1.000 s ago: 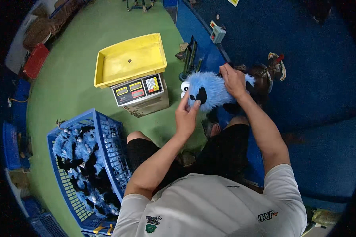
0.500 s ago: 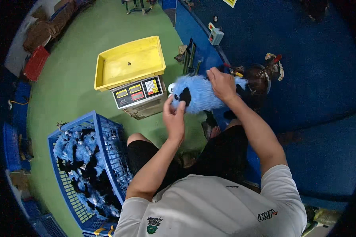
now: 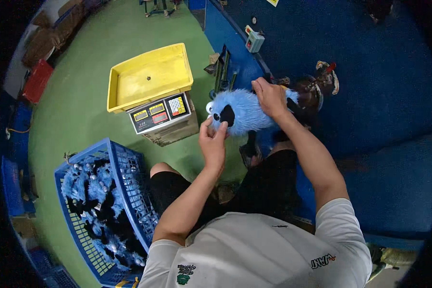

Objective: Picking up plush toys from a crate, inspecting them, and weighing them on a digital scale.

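head view | worn on head | faces steeply down | hands close | fisheye-bent edges
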The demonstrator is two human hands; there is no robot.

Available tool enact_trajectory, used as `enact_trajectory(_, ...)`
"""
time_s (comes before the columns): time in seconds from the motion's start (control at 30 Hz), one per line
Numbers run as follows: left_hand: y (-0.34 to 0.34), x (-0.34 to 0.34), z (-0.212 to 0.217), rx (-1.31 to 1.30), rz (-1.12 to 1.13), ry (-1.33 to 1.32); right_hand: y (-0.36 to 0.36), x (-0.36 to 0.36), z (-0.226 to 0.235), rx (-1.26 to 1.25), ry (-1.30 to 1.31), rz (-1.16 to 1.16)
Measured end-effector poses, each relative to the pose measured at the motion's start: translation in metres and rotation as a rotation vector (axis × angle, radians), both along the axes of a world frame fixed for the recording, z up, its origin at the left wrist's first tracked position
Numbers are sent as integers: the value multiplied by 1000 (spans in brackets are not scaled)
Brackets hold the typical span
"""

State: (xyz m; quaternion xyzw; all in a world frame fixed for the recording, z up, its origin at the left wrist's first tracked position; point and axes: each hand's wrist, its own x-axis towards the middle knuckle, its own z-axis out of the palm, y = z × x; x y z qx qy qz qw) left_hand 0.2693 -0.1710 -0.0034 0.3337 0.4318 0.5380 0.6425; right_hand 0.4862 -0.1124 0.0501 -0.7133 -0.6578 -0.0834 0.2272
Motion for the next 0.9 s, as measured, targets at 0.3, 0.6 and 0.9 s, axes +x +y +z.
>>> enact_trajectory(0.3,5,-25,9,40,144,51,3,-46,9,-54,28,-7)
enact_trajectory(0.6,0,-14,-51,-154,-136,-285,5,-79,16,-60,29,72)
enact_trajectory(0.9,-7,9,-5,-158,20,-314,4,-92,20,-146,47,81)
